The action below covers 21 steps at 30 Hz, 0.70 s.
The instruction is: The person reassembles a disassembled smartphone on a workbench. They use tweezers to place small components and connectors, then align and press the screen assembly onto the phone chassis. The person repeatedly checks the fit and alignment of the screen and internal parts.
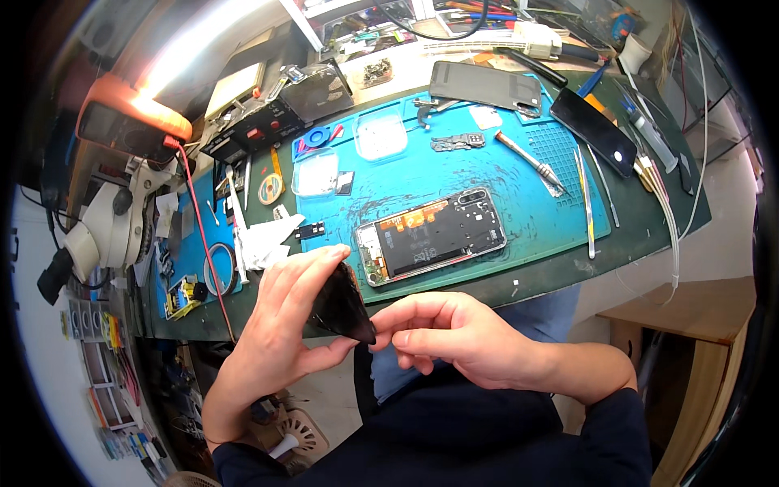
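Glossy black phone panel (341, 307) is at seven o'clock of the view, its edges held in our left hand (280, 325); our right hand (454, 333) meets its lower corner, whether pinching we cannot tell. Toward two o'clock, the phone (466, 229) lies with battery (420, 247) exposed: opening looks done, covering not yet.

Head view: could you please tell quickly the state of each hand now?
Left hand: closed on a dark flat panel, held tilted.
Right hand: fingers curled at the panel's lower corner; gripping or only touching cannot be told.
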Each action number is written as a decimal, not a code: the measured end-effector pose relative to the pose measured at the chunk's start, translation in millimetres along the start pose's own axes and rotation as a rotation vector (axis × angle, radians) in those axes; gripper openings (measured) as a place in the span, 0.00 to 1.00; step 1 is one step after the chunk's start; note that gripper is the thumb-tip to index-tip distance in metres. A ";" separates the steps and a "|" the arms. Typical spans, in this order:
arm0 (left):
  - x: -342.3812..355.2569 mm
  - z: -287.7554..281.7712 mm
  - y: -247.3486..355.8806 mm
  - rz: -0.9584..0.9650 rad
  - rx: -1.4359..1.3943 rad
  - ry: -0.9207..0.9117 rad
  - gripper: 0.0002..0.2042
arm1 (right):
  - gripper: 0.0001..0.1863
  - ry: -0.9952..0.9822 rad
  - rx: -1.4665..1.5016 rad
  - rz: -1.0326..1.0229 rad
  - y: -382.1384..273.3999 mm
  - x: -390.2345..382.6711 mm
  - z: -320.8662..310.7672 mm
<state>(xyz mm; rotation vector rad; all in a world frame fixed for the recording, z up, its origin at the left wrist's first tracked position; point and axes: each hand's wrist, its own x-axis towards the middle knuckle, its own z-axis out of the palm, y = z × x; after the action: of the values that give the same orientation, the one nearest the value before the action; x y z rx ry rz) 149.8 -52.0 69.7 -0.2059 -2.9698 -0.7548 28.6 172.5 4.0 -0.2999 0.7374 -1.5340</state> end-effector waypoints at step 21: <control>20.0 -5.1 -9.5 -0.020 -0.003 -0.072 0.45 | 0.26 0.009 0.073 -0.044 2.6 6.6 -8.5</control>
<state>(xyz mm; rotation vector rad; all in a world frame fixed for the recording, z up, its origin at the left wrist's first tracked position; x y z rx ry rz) 128.8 -60.4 71.7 -0.2080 -3.0435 -0.7695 24.8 168.5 -5.6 -0.2560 0.6838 -1.6006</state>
